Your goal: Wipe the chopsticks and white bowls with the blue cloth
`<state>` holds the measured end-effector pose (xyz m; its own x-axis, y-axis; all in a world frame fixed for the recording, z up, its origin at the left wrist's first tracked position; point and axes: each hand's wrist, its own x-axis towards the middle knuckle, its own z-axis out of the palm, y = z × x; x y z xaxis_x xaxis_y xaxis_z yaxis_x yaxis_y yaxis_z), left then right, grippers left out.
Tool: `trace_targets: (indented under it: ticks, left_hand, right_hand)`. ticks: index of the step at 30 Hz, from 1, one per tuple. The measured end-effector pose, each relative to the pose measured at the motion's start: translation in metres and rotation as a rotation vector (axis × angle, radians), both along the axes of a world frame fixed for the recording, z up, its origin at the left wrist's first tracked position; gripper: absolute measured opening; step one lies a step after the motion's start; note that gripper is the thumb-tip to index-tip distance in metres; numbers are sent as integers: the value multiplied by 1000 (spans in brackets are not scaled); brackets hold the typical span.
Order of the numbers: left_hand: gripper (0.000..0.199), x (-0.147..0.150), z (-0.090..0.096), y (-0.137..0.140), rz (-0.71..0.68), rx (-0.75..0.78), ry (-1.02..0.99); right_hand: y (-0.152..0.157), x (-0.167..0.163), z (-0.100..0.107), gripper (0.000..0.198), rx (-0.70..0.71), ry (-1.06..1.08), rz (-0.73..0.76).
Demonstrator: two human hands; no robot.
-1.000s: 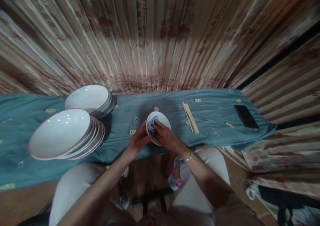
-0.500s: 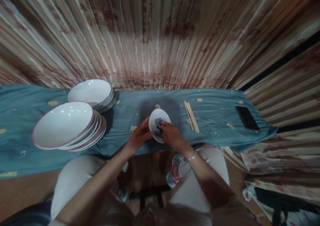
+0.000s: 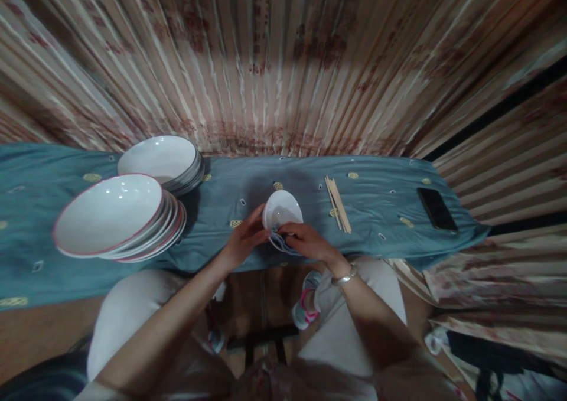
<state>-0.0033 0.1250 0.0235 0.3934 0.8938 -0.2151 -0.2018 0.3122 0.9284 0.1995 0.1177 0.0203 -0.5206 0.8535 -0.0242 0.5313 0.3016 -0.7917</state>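
Observation:
A small white bowl [image 3: 283, 205] is tilted over the front part of the table, its inside facing me. My left hand [image 3: 246, 235] grips its left side, with the fingers along the rim. In my right hand [image 3: 306, 240] is a bunched grey-blue cloth [image 3: 283, 243], pressed against the near inner side and rim of the bowl. The fingertips of that hand are partly hidden by the cloth. A bundle of wooden chopsticks [image 3: 338, 205] lies on the tablecloth to the right of the bowl.
On the left stand two stacks of white dishes, a red-rimmed stack [image 3: 110, 215] in front of a dark-rimmed stack [image 3: 159, 159]. A black phone [image 3: 436, 208] lies near the right end of the blue-green tablecloth [image 3: 376, 194]. A pleated curtain [image 3: 283, 82] hangs behind.
My right hand has moved the cloth from the middle of the bowl's inside down to its near rim. My left hand keeps its hold on the bowl.

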Motion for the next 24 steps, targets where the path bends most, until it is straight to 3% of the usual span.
trace_targets:
  ticks: [6, 12, 14, 20, 24]
  left_hand:
    - [89, -1, 0, 0, 5, -39, -33]
    - [90, -2, -1, 2, 11, -59, -43]
    - [88, -2, -2, 2, 3, -50, -50]
    - [86, -1, -8, 1, -32, 2, -68]
    - [84, 0, -8, -1, -7, 42, -62]
  right_hand:
    - [0, -3, -3, 28, -224, 324, -13]
    - [-5, -16, -9, 33, -406, 631, -193]
    - [-5, -20, -7, 34, -388, 669, -216]
    - [4, -29, 5, 33, -160, 675, -222]
    - [16, -29, 2, 35, -14, 634, -249]
